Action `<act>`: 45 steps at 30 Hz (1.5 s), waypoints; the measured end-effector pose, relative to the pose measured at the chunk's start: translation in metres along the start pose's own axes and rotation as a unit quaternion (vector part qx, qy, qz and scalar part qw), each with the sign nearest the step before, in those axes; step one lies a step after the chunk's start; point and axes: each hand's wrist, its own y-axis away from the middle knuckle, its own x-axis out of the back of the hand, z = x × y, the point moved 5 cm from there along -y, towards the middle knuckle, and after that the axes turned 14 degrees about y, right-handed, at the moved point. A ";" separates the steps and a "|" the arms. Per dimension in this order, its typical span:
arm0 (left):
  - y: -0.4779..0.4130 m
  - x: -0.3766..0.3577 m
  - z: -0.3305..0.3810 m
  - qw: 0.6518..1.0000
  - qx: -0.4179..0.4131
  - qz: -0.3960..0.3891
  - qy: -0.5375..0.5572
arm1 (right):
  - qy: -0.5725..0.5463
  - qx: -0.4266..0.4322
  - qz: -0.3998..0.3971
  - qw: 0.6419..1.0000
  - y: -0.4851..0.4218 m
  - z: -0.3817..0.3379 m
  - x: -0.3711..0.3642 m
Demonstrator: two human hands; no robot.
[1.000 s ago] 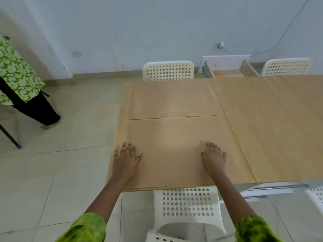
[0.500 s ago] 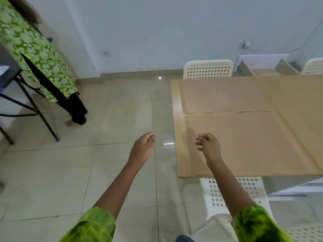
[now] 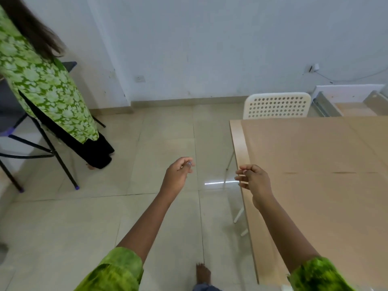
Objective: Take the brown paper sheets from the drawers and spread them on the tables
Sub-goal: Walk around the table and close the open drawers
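Note:
Two brown paper sheets lie flat on the wooden table (image 3: 239, 139): a far sheet (image 3: 304, 148) and a near sheet (image 3: 327, 211), meeting at a seam. My right hand (image 3: 254, 179) hovers over the table's left edge with fingers loosely curled, holding nothing. My left hand (image 3: 178, 173) hangs in the air over the floor, left of the table, also loosely curled and empty. At the back right an open white drawer (image 3: 352, 95) shows brown paper inside.
A white perforated chair (image 3: 277, 105) stands behind the table's far left corner. A person in a green patterned dress (image 3: 46, 87) stands at the left beside a black folding stand (image 3: 52, 152). Tiled floor lies between. My bare foot (image 3: 202, 274) shows below.
Both hands have lifted off the near paper sheet and curled loosely. The view has swung left, so the table now sits at the right and my left hand is over the floor.

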 end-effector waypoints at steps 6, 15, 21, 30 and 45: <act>-0.102 0.006 0.037 0.999 -0.007 -0.010 0.038 | -0.008 0.001 0.004 1.000 -0.074 -0.053 -0.031; -0.254 0.016 0.081 0.995 -0.022 -0.078 0.061 | -0.034 0.005 0.057 0.998 -0.188 -0.121 -0.078; -0.368 0.022 0.107 0.987 -0.023 -0.145 0.064 | -0.068 -0.004 0.127 0.990 -0.257 -0.164 -0.110; -0.524 -0.028 0.146 0.969 -0.041 -0.234 0.064 | -0.094 -0.008 0.211 0.973 -0.362 -0.230 -0.106; -0.769 -0.226 0.202 0.932 -0.045 -0.360 0.018 | -0.098 -0.022 0.289 0.952 -0.598 -0.312 -0.017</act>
